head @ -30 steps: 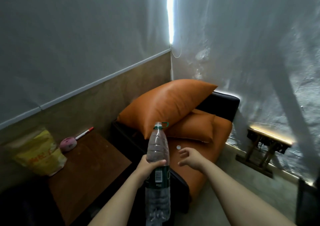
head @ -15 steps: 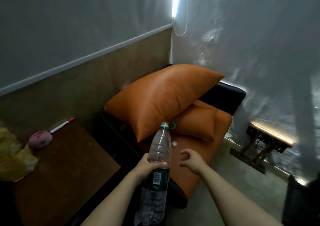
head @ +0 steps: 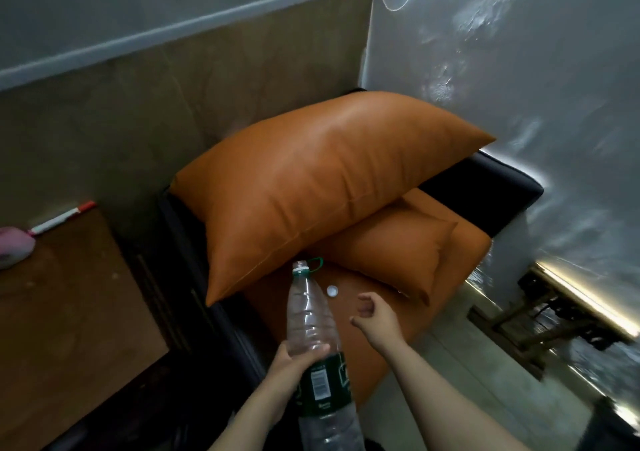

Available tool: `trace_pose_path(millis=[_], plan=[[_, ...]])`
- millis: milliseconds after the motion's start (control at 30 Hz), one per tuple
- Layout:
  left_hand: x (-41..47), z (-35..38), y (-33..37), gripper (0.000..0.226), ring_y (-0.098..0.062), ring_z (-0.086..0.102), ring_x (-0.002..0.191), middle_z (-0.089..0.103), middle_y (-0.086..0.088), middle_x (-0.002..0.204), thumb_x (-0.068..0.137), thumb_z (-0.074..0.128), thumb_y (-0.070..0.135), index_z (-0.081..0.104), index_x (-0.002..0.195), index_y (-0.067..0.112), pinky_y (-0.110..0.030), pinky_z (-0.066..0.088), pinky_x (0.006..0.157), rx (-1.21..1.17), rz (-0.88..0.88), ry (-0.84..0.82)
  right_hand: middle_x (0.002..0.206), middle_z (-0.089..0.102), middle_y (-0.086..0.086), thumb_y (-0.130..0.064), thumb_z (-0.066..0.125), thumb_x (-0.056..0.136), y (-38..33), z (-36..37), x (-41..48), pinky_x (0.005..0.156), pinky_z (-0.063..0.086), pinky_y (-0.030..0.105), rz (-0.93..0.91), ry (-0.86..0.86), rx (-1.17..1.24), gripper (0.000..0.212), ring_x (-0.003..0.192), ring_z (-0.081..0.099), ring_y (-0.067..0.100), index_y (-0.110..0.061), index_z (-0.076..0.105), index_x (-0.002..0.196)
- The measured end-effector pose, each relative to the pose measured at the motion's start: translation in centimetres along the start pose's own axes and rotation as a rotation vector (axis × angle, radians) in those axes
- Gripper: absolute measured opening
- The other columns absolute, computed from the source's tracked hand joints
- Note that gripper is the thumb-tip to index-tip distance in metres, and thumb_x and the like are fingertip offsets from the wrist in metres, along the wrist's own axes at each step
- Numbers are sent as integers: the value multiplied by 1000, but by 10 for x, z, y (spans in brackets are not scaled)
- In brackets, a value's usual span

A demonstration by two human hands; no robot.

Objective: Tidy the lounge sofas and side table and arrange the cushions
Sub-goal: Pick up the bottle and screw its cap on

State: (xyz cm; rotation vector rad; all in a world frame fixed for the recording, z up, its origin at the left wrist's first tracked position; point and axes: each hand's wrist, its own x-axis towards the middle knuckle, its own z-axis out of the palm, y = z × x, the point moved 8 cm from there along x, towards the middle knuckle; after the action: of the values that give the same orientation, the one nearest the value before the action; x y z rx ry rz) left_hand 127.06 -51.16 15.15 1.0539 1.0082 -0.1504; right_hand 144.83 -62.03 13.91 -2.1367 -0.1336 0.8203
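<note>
The left hand [head: 294, 357], low in the centre of the frame, is wrapped round the middle of a clear plastic bottle [head: 311, 315], just above its green label. The bottle leans neck-first toward the sofa, and its mouth is uncapped, with a green ring hanging at the neck. The right hand [head: 375, 319] hangs over the orange sofa seat [head: 464, 242] just right of the bottle, fingers loosely curled and spread, holding nothing.

A small white cap [head: 332, 290] lies on the seat between the bottle's neck and the right hand's fingertips, close to the lower edge of the large cushion [head: 311, 187]. That cushion sits askew across the middle of the frame, resting on the small cushion [head: 391, 253] and overhanging the dark sofa arm at its left. At the left edge, the brown surface [head: 69, 312] carries a pink object [head: 14, 246] and a marker [head: 62, 216].

The likely next step is picking up the cap. The risk is that it is small and light on slick upholstery. A clumsy pinch could flick it under the large cushion or down beside the seat. The bottle's mouth is open and tilted over the seat, so any leftover water, which I cannot make out, would drip out. Its thin wall could also buckle under a one-handed squeeze. Brushing the big cushion could slide it off its perch.
</note>
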Motion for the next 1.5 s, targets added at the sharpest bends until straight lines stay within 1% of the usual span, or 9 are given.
trace_pose_path(millis=[200,333,467,600,733,967,1100,1233,1500], plan=[[50,33,-29,84,-30,70,88,71,-17,99,40,92,23,57,115,8,-31,54,66,-163,9,141,100,57,-1,-3,76,79,20,9,68,83,49,28,-21,-61,-3,44,97,56,16,-23,52,111],[76,39,-42,61,-28,66,84,68,-16,96,67,83,-2,53,120,1,-32,53,65,-253,-3,233,93,54,-6,-1,76,78,38,28,102,87,49,32,-23,-107,-5,45,96,55,16,-23,52,109],[109,36,-52,98,-29,69,91,70,-15,103,32,94,27,53,119,9,-38,54,78,-251,34,246,98,55,-5,0,71,81,53,51,129,81,42,17,-38,-153,-23,45,98,53,11,-15,54,120],[126,31,-59,99,-24,69,91,70,-10,105,36,95,32,52,123,13,-31,52,69,-221,16,246,102,56,-3,-5,75,78,60,64,147,79,36,12,-57,-158,-37,49,100,53,9,-12,55,122],[138,19,-66,103,-24,71,90,72,-9,102,25,87,46,56,117,15,-36,56,76,-174,-3,280,103,58,-2,-7,79,75,63,77,162,81,37,16,-69,-161,-58,52,103,56,14,-11,57,122],[150,3,-61,85,-22,68,92,68,-6,106,43,93,39,52,115,18,-32,53,73,-193,-14,282,123,60,10,-11,77,76,60,95,176,91,42,27,-100,-106,-178,56,116,54,25,-11,54,127],[152,-3,-63,103,-23,68,94,67,-7,108,29,86,49,50,120,17,-35,54,76,-190,-20,305,133,49,13,-15,75,76,60,105,184,100,40,35,-113,-91,-310,64,126,44,30,-12,48,134],[152,-6,-65,90,-22,67,94,65,-7,109,48,94,36,47,123,17,-32,53,73,-197,-17,281,138,43,12,-15,73,78,63,114,190,102,39,33,-123,-98,-386,62,129,39,30,-16,48,136],[150,-4,-70,73,-21,67,94,66,-5,108,64,88,24,47,123,16,-31,52,70,-206,-24,284,128,46,11,-6,53,90,61,127,175,85,44,35,-253,-129,-746,35,126,41,28,-14,54,124]])
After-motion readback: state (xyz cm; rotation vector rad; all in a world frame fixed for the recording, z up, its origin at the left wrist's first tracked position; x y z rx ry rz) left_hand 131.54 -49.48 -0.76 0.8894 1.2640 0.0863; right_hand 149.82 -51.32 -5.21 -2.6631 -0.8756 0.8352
